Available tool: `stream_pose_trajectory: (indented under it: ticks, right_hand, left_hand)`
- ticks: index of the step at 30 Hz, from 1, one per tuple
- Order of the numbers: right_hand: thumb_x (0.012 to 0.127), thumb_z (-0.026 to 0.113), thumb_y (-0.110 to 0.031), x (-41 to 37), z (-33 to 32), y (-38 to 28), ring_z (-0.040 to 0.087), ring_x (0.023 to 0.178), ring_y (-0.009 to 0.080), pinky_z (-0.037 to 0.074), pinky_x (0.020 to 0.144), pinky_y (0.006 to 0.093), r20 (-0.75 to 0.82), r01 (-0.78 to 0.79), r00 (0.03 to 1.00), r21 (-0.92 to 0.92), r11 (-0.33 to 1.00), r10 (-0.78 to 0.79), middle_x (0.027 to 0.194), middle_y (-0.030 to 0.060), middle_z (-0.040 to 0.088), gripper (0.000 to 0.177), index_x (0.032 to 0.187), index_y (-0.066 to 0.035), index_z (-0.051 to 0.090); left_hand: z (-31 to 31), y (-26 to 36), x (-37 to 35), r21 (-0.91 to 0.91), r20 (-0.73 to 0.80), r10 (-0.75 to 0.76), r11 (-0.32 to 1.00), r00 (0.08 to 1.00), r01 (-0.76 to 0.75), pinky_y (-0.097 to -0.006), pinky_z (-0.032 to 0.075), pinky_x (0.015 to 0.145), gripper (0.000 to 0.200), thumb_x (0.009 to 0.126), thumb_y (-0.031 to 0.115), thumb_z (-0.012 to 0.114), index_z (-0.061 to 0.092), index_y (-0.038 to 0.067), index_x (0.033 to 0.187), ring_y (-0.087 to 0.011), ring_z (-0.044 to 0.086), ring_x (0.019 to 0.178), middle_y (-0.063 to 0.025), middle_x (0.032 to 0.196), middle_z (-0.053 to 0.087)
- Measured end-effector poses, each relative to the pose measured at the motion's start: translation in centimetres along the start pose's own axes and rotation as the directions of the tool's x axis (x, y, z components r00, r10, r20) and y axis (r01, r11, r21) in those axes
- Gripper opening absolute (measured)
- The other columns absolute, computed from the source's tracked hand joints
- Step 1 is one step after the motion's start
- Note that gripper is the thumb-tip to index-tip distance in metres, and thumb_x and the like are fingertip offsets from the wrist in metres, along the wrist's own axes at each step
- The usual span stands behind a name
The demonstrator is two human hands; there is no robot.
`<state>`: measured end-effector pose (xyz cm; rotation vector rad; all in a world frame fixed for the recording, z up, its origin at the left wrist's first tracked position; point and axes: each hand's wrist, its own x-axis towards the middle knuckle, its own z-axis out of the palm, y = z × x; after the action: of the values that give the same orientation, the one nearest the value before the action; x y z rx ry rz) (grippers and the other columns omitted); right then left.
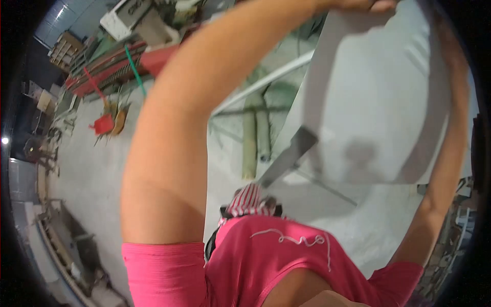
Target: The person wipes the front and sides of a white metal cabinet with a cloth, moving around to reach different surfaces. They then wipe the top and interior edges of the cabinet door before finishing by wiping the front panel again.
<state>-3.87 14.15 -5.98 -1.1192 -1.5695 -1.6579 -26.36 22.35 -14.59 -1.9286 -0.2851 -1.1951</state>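
A large pale grey-white sheet fills the upper right, with shadows of arms and a head on it. Both of my arms, in short pink sleeves, are raised around it. My left hand is at the sheet's upper part, its fingers bent against it and partly cut off by the top edge of the view. My right arm runs up along the sheet's right side. My right hand is dark and blurred near the upper right rim, so its fingers cannot be made out. Small ripples show in the sheet beside it.
Two greenish rolls or tubes lie on the pale floor ahead. A grey bar-like piece slants up from near my feet. A red dustpan, a broom and red machinery stand at the left. Clutter lines both sides.
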Motion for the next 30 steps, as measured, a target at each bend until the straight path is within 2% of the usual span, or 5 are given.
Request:
stream_pose_trajectory:
  ticks: [4, 7, 16, 24, 30]
  right_hand:
    - [0.079, 0.063, -0.005, 3.2, -2.5, -2.7, 0.047, 0.121, 0.0305, 0.033, 0.103, 0.0424, -0.13, -0.066, 0.99, -0.158, 0.985, 0.046, 0.129, 0.0136, 0.051, 0.048, 0.126, -0.012, 0.055]
    - [0.079, 0.061, -0.005, 5.3, -1.4, -2.8, 0.049, 0.118, 0.0309, 0.034, 0.103, 0.0431, -0.189, -0.066, 0.981, -0.059, 0.996, 0.054, 0.127, 0.0121, 0.053, 0.043, 0.121, -0.012, 0.058]
    - [0.076, 0.058, 0.001, -2.3, -2.6, -11.9, 0.04, 0.124, 0.0373, 0.03, 0.101, 0.0514, 0.214, 0.172, 0.962, 0.005, 0.985, -0.17, 0.125, 0.0126, 0.051, 0.054, 0.124, -0.024, 0.056]
    - [0.083, 0.054, 0.0, 10.3, -0.7, -9.1, 0.035, 0.13, 0.0326, 0.025, 0.107, 0.0412, -0.017, -0.044, 0.999, -0.061, 0.997, 0.043, 0.136, 0.0134, 0.044, 0.047, 0.129, -0.013, 0.05]
    - [0.08, 0.058, -0.005, 10.5, -1.0, -11.1, 0.035, 0.129, 0.0332, 0.024, 0.108, 0.0434, 0.073, -0.008, 0.997, 0.06, 0.998, 0.004, 0.136, 0.0129, 0.044, 0.046, 0.122, -0.022, 0.057]
  left_hand:
    - [-1.5, 0.9, 1.1, -0.052, 0.037, 0.009, 0.999, 0.999, -0.007, -0.0455, 0.006, 0.113, 0.062, 0.095, 0.042, 0.031, 0.018, 0.009, 0.145, -0.031, 0.007, 0.14, -0.0155, 0.151, 0.012]
    - [-0.9, 0.9, 0.1, -0.077, -0.256, 0.0, 0.997, 0.967, -0.021, -0.0445, 0.026, 0.104, 0.055, 0.076, 0.035, 0.062, 0.047, 0.014, 0.125, -0.0255, 0.038, 0.127, -0.0051, 0.137, 0.042]
    - [-6.1, 3.6, -17.4, -0.744, 0.22, -0.156, 0.612, 0.963, 0.269, -0.0513, 0.024, 0.107, 0.077, 0.07, 0.012, 0.068, 0.031, 0.005, 0.137, -0.0367, 0.025, 0.135, -0.0197, 0.145, 0.026]
    - [0.7, 9.3, -21.3, -0.731, 0.628, -0.398, -0.004, 0.669, 0.683, -0.0429, 0.019, 0.111, 0.093, 0.077, 0.021, 0.071, 0.008, -0.009, 0.139, -0.0405, 0.018, 0.135, -0.0298, 0.144, 0.015]
    - [2.3, 10.7, -22.9, -0.788, 0.552, -0.462, -0.018, 0.694, 0.615, -0.042, 0.019, 0.111, 0.087, 0.08, 0.019, 0.068, 0.012, -0.007, 0.14, -0.0394, 0.018, 0.135, -0.0283, 0.145, 0.016]
